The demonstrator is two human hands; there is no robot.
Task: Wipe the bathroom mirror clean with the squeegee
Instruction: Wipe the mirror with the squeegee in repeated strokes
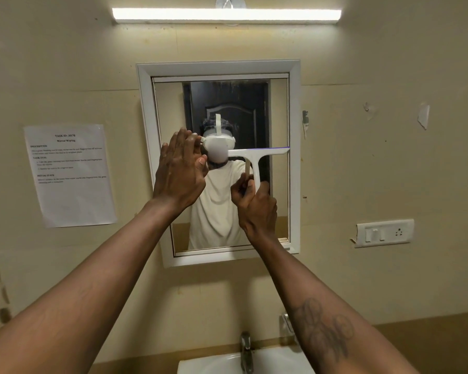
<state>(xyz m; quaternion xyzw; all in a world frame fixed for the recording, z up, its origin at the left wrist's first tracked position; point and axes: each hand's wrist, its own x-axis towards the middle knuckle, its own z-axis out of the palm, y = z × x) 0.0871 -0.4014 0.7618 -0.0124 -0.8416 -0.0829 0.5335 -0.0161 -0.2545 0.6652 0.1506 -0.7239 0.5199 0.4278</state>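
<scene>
A white-framed mirror (294, 109) hangs on the beige wall. The white squeegee (257, 155) lies against the glass on the right half, its blade level about halfway up and reaching the right frame. My right hand (257, 206) grips the squeegee's handle from below. My left hand (180, 168) rests flat on the mirror's left side, fingers together and pointing up, holding nothing. The glass reflects a person in a white shirt with a white headset.
A printed task sheet (70, 174) is taped to the wall at the left. A switch and socket plate (384, 233) sits at the right. Below are a tap (246, 349) and a white basin (276, 363). A tube light (226, 14) glows above.
</scene>
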